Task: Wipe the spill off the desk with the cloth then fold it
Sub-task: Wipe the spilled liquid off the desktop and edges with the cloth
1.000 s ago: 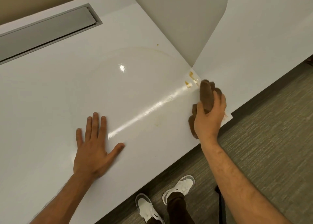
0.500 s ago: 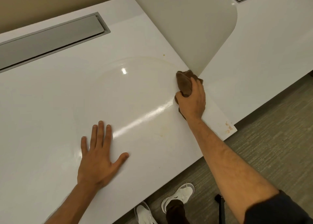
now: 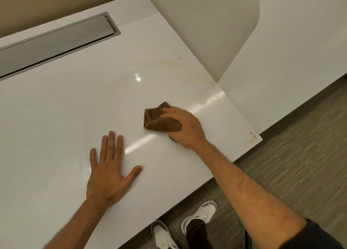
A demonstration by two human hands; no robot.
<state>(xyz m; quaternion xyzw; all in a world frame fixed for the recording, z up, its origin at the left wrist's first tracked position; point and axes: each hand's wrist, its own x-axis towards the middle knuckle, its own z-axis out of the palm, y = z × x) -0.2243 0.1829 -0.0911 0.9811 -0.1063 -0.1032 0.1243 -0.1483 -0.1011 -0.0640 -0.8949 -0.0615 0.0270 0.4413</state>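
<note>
**Stain sits right of the cloth, at the bench corner**

The remaining orange spill lies at the near right corner of the bench, well apart from the cloth and to the right of both hands. The right hand is nearer, so the next stroke likely runs rightward along the front edge. It grips the bunched cloth, fingers curled over it, pressing it on the bench. The left hand rests flat, fingers spread, holding nothing.
</note>
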